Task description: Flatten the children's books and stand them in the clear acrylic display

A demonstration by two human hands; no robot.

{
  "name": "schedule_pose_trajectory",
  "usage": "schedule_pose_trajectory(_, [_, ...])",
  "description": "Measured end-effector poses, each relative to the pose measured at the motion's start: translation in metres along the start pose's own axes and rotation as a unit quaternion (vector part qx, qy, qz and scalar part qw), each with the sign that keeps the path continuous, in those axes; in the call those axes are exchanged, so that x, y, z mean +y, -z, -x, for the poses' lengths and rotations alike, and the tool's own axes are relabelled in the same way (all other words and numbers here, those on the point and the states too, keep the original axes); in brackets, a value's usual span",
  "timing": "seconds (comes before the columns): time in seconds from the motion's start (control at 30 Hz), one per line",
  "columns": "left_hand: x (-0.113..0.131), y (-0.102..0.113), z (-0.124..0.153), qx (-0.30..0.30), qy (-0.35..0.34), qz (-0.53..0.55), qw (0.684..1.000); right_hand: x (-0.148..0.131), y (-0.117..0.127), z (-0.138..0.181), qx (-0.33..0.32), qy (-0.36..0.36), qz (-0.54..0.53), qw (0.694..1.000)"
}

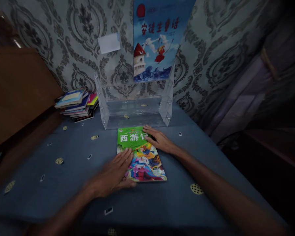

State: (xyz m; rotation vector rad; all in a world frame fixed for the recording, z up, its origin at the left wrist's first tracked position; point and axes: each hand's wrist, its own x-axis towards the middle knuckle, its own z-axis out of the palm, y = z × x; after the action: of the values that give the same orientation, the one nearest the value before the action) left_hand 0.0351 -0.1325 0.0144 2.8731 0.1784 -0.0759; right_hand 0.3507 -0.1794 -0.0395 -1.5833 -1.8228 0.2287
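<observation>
Green book (144,162): flat, just before the clear stand (137,113). My left hand (115,172) and right hand (159,139), fingers spread, press its near-left and far-right edges, likely steadying it.

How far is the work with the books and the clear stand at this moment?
Done: one blue book stands in the clear stand. In hand: the green book lies flat on the table, left hand and right hand on it. Remaining: the book stack beside the stand.
</observation>
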Motion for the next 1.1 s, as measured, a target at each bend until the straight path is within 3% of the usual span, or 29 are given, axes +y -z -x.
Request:
schedule_pose_trajectory(0.23, [-0.055,0.011,-0.048,0.007,0.054,0.044,0.998,0.0,-0.001,0.0,-0.006,0.001,0.008,1.0])
schedule_pose_trajectory(0.4, [-0.081,0.015,-0.079,0.026,0.119,0.042,0.992,-0.006,0.003,0.0,-0.016,0.0,0.048,0.999])
schedule_pose_trajectory(0.57, [-0.091,0.005,-0.086,0.076,0.112,0.034,0.99,-0.039,0.004,-0.006,-0.043,0.007,0.144,0.989])
schedule_pose_trajectory(0.77, [-0.102,-0.009,-0.087,0.129,0.079,0.017,0.988,-0.083,-0.023,-0.042,-0.084,0.055,0.136,0.986])
schedule_pose_trajectory(0.9, [-0.104,-0.01,-0.087,0.126,0.081,0.007,0.989,-0.074,-0.033,-0.05,-0.092,0.031,0.125,0.987])
schedule_pose_trajectory(1.1, [-0.103,-0.009,-0.086,0.117,0.086,-0.009,0.989,-0.038,-0.016,-0.021,-0.049,-0.046,0.132,0.989])
